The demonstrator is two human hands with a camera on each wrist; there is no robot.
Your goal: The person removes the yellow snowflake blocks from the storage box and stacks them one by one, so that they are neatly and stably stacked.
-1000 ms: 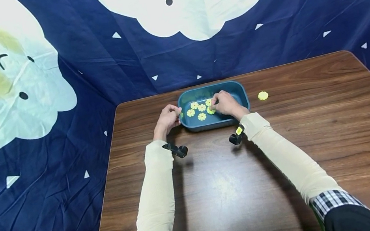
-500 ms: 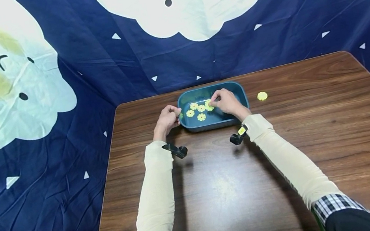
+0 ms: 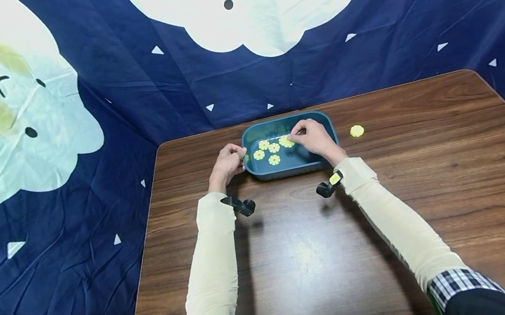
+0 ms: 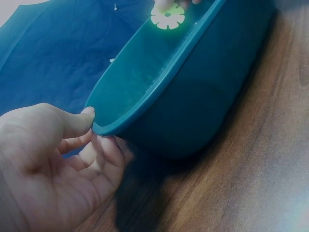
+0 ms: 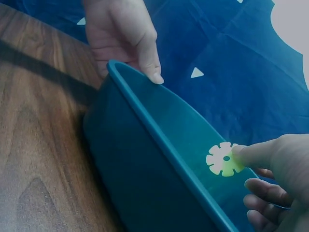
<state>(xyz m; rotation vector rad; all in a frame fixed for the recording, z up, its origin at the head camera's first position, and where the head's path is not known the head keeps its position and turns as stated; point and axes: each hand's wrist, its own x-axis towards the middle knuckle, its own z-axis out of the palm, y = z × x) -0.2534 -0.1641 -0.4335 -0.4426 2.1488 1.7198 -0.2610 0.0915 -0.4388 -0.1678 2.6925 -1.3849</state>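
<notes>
A teal plastic bin [image 3: 298, 159] stands near the table's back edge. Its left rim is pinched between the thumb and fingers of my left hand [image 3: 230, 162], and the left wrist view shows this hand [image 4: 63, 159] gripping the rim's corner. Over the bin's inside, my right hand [image 3: 313, 137] pinches a yellow flower-shaped disc [image 5: 221, 159] with slots round its edge and a hole in its middle. That disc is held up at rim height in the right wrist view. Below it, several similar yellow discs [image 3: 274, 160] lie flat on the bin's floor.
One more yellow disc [image 3: 357, 131] lies on the wooden table [image 3: 430, 163], to the right of the bin. A dark blue cloth [image 3: 109, 48] with white cloud shapes hangs behind the table and along its left side.
My right hand has lifted the pinched disc from among the others and drawn slightly right. My left hand keeps its grip on the bin's rim.
</notes>
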